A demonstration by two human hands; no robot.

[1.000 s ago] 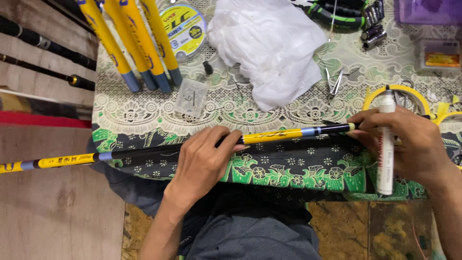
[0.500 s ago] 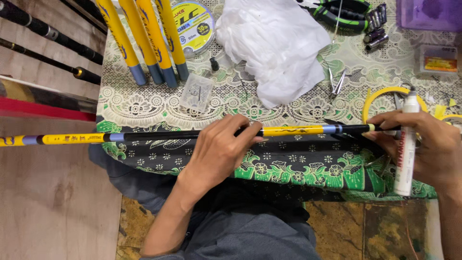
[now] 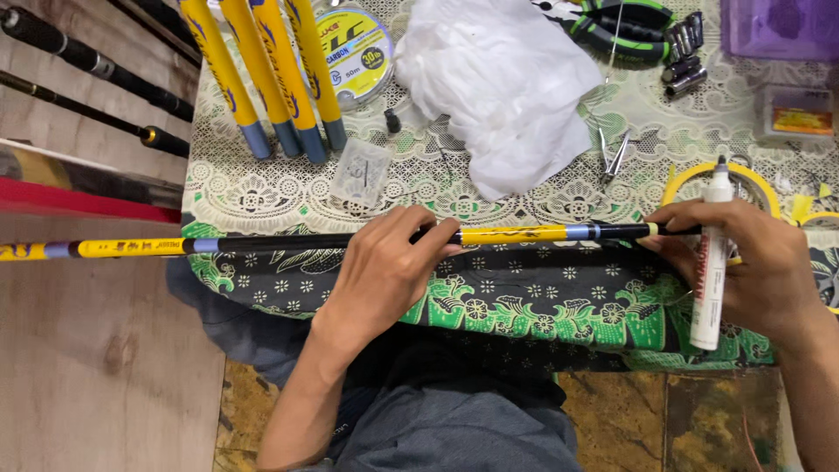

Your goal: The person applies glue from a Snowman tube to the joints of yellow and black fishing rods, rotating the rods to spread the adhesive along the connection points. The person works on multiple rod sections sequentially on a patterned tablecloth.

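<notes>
A long black and yellow fishing rod section (image 3: 524, 234) lies level across the table's front edge, over a green and black patterned cloth (image 3: 542, 306). My left hand (image 3: 384, 271) grips the rod near its middle. My right hand (image 3: 752, 267) pinches the rod's right end between its fingertips. Against that palm it also holds a white marker pen (image 3: 710, 262), upright with its black tip up.
Three yellow rod tubes (image 3: 271, 79) lean at the back left beside a fishing line spool (image 3: 354, 48). A crumpled white cloth (image 3: 498, 83), small metal snips (image 3: 614, 156), green pliers (image 3: 625, 26), a yellow tape ring (image 3: 677, 179) and a purple box (image 3: 778, 26) lie on the lace tablecloth. Dark rods (image 3: 87, 61) lie left.
The rod has slid to the right through my hands. My right hand with the marker has moved right along with it. My left hand keeps its grip mid-rod.
</notes>
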